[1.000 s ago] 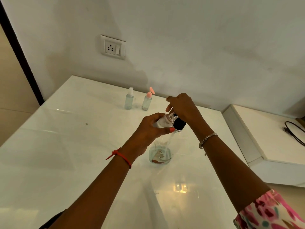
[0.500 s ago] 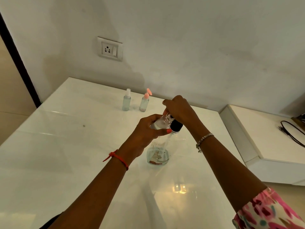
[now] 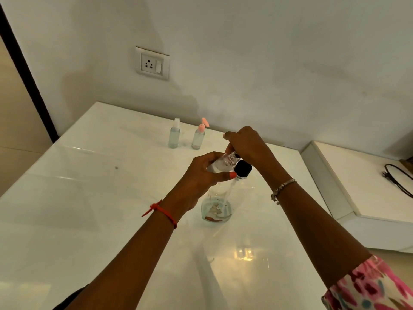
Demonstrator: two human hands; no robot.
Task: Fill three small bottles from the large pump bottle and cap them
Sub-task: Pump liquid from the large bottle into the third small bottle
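Moved since a second ago: almost nothing. My left grip (image 3: 201, 175) wraps the small bottle (image 3: 221, 163), tilted above the large pump bottle (image 3: 218, 204) at mid-counter (image 3: 89, 198). My right grip (image 3: 248, 145) pinches its top. Spray-top bottle (image 3: 174, 135) and pink-top bottle (image 3: 199, 136) stand at 12 o'clock.

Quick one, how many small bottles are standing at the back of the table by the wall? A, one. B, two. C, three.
B: the clear-topped bottle and the pink-topped bottle stand side by side there; the third small bottle is in the left hand.
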